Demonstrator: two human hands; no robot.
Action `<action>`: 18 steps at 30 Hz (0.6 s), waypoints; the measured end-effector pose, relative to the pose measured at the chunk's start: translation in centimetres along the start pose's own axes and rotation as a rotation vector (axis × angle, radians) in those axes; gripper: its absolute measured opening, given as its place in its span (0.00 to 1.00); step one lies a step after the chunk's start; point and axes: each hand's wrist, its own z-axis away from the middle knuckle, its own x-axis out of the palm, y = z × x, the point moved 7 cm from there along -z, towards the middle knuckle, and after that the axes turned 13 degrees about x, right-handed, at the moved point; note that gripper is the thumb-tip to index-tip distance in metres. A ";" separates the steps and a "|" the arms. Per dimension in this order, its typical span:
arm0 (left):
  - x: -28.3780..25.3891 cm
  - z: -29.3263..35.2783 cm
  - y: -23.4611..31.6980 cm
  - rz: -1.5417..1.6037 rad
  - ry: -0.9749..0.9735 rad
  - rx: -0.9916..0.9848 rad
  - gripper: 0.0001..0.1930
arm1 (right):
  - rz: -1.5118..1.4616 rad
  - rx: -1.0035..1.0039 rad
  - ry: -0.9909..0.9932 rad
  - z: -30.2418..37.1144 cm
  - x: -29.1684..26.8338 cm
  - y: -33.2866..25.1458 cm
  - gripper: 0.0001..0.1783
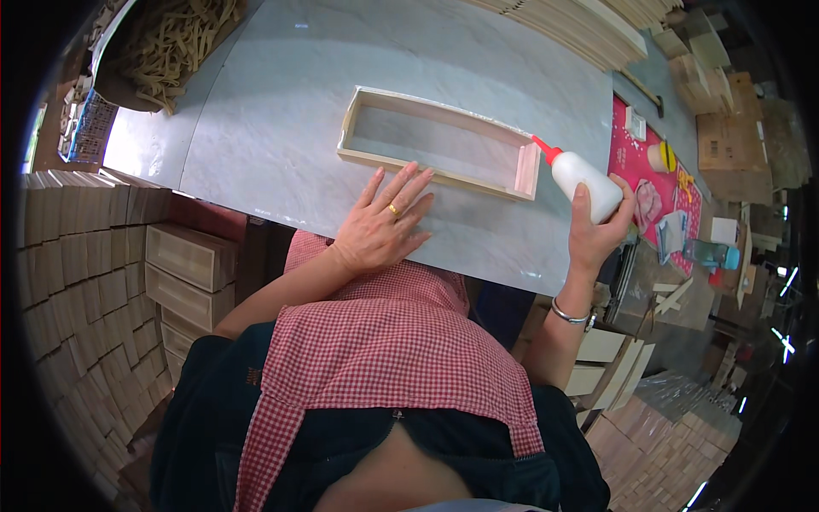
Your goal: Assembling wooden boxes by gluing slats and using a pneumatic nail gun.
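Observation:
A shallow rectangular wooden frame (409,165), bottomless as far as I can see, lies on the grey marbled tabletop (290,128). White glue shows along its far upper edge. My left hand (388,218) rests flat by the frame's near side, fingers stretched out and fingertips at the near wall; it wears a gold ring. In my right hand (597,213) is a white glue bottle (587,183) with a red nozzle, tilted so that its tip is at the frame's far right corner. The fingers wrap around the bottle's body.
Stacked wooden strips (572,34) lie at the table's far edge. A box of tan bands (183,51) stands far left. Piles of wooden pieces (77,264) and boxes (183,256) are at left. On the right, a red cloth (627,149) carries tape and small items, near a hammer (644,90).

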 end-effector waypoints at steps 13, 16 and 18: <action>-0.1 -0.2 0.2 -0.008 0.014 -0.009 0.27 | 0.048 0.043 -0.022 1.7 -2.8 0.2 0.25; 0.1 -0.1 0.0 -0.003 0.015 -0.002 0.27 | 0.046 0.099 -0.042 2.7 -3.8 0.0 0.25; 0.2 0.0 0.0 0.001 0.015 -0.001 0.27 | 0.047 0.117 -0.051 3.3 -4.6 -0.2 0.24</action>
